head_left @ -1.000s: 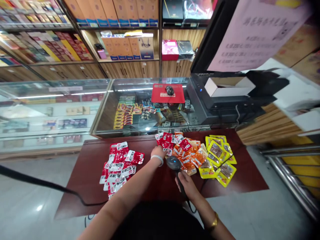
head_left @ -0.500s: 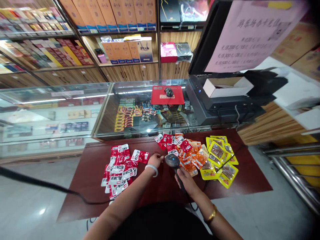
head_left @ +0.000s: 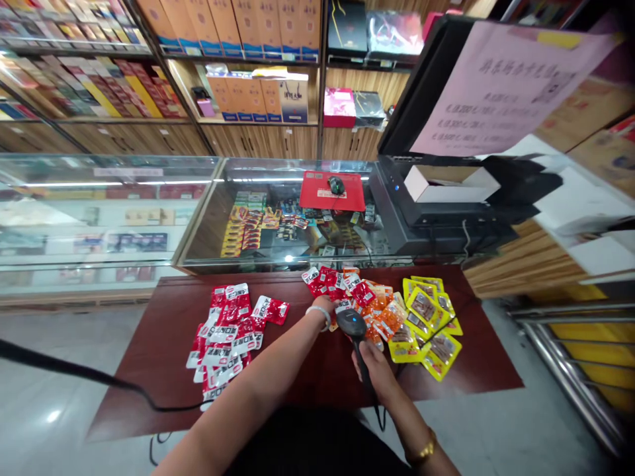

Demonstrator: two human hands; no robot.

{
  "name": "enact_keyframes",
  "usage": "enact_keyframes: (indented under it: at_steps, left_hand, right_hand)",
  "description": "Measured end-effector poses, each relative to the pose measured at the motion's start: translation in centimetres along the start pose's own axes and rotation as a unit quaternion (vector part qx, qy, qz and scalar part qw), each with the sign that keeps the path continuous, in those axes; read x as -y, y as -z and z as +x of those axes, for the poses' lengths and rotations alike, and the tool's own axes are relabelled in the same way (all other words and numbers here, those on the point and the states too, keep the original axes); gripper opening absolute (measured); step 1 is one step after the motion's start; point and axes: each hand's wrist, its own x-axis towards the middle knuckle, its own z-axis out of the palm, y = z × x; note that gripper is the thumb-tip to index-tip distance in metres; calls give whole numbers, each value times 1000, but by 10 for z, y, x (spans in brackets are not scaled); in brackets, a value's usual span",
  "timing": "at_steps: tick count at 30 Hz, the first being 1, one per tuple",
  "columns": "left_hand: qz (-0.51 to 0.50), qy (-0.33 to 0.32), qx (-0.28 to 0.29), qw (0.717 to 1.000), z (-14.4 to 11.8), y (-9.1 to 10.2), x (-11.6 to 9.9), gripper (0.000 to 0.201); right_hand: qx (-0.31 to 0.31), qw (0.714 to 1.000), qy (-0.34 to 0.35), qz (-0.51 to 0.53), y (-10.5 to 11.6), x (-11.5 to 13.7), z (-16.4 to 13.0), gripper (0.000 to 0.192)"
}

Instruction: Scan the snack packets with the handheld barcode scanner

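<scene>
A dark red wooden table (head_left: 163,344) stands before a glass display counter (head_left: 278,218), which carries a red mouse mat (head_left: 331,192) and a black till monitor (head_left: 436,198). On the table lie a separate pile of red-and-white snack sachets (head_left: 228,334) to the left, yellow sachets (head_left: 426,320) to the right, orange ones (head_left: 387,314) between. The right hand (head_left: 374,367) grips the black handheld barcode scanner (head_left: 353,325), fingers wrapped round its handle, head aimed at the mixed red sachets (head_left: 332,284). The left hand (head_left: 325,305), arm stretched forward, rests on those sachets; the scanner partly hides its fingers, so their grip seems unclear. Half a second ago it was nearer the left pile.
</scene>
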Motion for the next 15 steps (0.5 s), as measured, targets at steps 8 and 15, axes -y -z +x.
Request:
enact_keyframes:
  at_steps: [8,15]
  left_hand:
    - [-137,-67,71,986,-56,50,64,44]
    - [-162,-72,45,983,-91,82,103,38]
  right_hand:
    - [71,996,43,-34,-19,11,5,60]
    - [208,972,68,-80,-65,25,11,55]
